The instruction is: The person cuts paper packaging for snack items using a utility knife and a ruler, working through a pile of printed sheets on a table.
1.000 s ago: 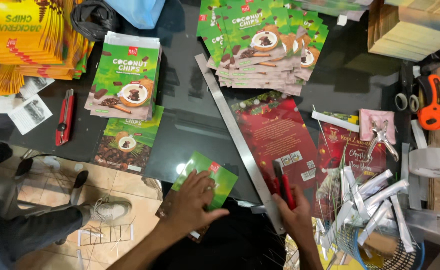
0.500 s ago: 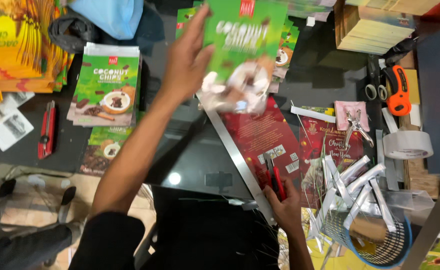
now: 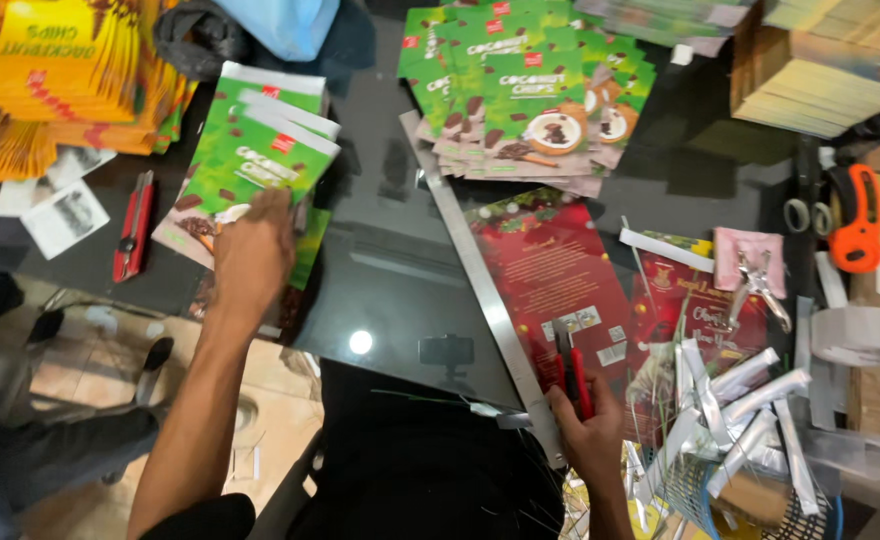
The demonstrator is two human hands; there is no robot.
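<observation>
The left hand (image 3: 252, 252) lies flat, fingers spread, on the top sheet of the near stack of green snack pouches (image 3: 250, 160); it presses down and grips nothing. In this stack about 4 pouches show their edges, and 1 more dark-green pouch lies under them. The right hand (image 3: 588, 432) is closed around 1 red utility knife (image 3: 570, 368), whose tip rests on the red printed sheet (image 3: 550, 265), just beside the long metal ruler (image 3: 480, 290) that runs diagonally over the black glass table (image 3: 390, 290). A second red cutter (image 3: 132, 225) lies left of the near stack, apart from both hands. At the far edge is 1 fan of green pouches (image 3: 525, 95); their exact number cannot be counted. On the right are 1 orange tool (image 3: 857, 215), 1 roll of clear tape (image 3: 865, 335) and 1 wire basket (image 3: 750, 490) with several white strips.
</observation>
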